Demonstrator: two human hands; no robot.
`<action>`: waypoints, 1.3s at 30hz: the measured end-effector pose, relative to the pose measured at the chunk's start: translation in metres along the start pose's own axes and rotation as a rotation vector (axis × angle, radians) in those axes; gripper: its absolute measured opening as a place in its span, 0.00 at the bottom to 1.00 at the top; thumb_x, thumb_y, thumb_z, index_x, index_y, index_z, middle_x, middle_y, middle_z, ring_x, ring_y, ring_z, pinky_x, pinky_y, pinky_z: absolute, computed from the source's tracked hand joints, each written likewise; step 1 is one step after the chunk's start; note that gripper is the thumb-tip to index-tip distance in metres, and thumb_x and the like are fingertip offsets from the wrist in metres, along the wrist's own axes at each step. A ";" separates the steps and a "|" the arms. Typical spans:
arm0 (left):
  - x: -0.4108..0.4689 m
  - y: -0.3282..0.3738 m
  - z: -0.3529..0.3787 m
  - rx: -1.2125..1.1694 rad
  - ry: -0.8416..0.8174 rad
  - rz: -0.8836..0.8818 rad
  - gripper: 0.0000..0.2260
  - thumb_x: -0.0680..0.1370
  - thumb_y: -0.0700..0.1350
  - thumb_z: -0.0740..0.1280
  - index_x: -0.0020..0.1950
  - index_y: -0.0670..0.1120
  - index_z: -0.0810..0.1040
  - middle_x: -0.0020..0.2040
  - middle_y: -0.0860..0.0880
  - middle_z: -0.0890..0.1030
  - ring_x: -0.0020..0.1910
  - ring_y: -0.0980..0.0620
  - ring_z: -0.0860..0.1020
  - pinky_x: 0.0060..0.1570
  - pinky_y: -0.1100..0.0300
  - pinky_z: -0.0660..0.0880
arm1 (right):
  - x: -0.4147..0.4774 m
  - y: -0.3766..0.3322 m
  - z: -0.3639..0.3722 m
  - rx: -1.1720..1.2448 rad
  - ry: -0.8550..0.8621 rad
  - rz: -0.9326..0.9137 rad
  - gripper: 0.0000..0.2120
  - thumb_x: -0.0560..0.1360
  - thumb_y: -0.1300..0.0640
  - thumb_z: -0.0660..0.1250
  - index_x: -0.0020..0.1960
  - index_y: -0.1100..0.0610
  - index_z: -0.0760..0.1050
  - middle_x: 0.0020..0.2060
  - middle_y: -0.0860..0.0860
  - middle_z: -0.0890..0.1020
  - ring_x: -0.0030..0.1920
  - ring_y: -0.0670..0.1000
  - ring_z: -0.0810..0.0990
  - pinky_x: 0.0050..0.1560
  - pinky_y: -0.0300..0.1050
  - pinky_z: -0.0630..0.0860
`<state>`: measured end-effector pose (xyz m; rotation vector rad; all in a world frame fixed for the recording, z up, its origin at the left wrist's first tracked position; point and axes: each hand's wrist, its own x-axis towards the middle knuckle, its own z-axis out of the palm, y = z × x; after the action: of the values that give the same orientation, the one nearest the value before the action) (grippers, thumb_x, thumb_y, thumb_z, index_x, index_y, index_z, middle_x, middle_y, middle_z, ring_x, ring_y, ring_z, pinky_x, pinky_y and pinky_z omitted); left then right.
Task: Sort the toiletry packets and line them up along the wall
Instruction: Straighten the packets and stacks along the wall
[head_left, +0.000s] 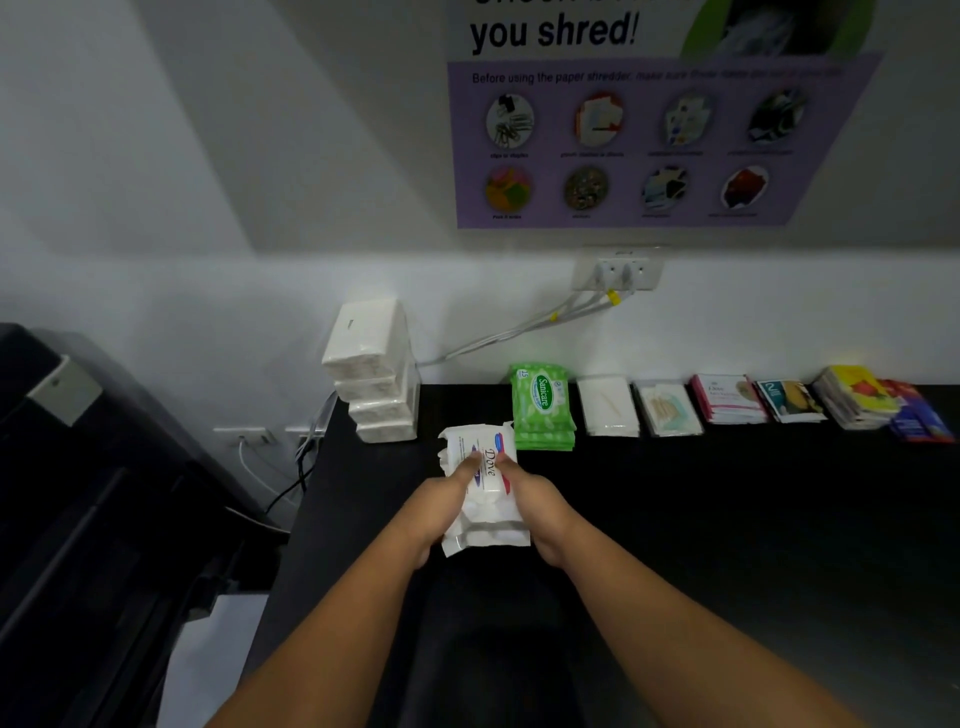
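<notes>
A stack of white Dove packets (485, 486) is held over the black counter (727, 519), just in front of the gap between the tissue packs and the green packets. My left hand (441, 499) grips its left side and my right hand (530, 499) grips its right side, both thumbs on top. Along the wall lie sorted piles: green Sanicare wipes (543, 408), white packets (609, 405), cotton-bud packets (669, 408), pink sachets (727, 399), dark sachets (789, 400), yellow sachets (854, 396) and blue-red sachets (919, 415).
A stack of white tissue packs (371, 364) stands at the counter's back-left corner. Cables (519, 327) run from a wall socket (618, 270) above the piles. A dark machine (78, 493) stands left of the counter. A shredder poster (649, 130) hangs on the wall.
</notes>
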<state>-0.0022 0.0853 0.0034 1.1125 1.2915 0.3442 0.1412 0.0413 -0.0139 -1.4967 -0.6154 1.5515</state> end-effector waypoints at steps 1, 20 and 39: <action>-0.002 -0.001 0.001 0.000 0.002 0.012 0.23 0.77 0.67 0.63 0.54 0.51 0.85 0.47 0.51 0.87 0.49 0.51 0.85 0.59 0.54 0.77 | -0.001 0.000 -0.002 0.009 -0.006 -0.005 0.19 0.80 0.43 0.62 0.61 0.53 0.80 0.51 0.51 0.86 0.54 0.52 0.85 0.64 0.51 0.76; 0.026 -0.016 0.009 -0.404 0.088 0.245 0.15 0.81 0.56 0.63 0.64 0.52 0.80 0.56 0.50 0.85 0.56 0.50 0.83 0.64 0.47 0.75 | 0.029 0.003 0.016 0.051 0.113 -0.184 0.16 0.82 0.47 0.57 0.65 0.49 0.77 0.55 0.47 0.85 0.55 0.47 0.83 0.64 0.51 0.76; 0.139 0.050 -0.016 -0.435 0.018 0.189 0.17 0.80 0.59 0.64 0.62 0.50 0.81 0.55 0.47 0.86 0.55 0.47 0.84 0.64 0.48 0.75 | 0.124 -0.080 0.019 0.074 0.225 -0.094 0.18 0.82 0.50 0.57 0.64 0.56 0.79 0.54 0.54 0.85 0.54 0.55 0.83 0.61 0.54 0.78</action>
<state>0.0450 0.2203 -0.0354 0.8595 1.0615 0.7398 0.1550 0.1891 -0.0110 -1.5376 -0.4850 1.2990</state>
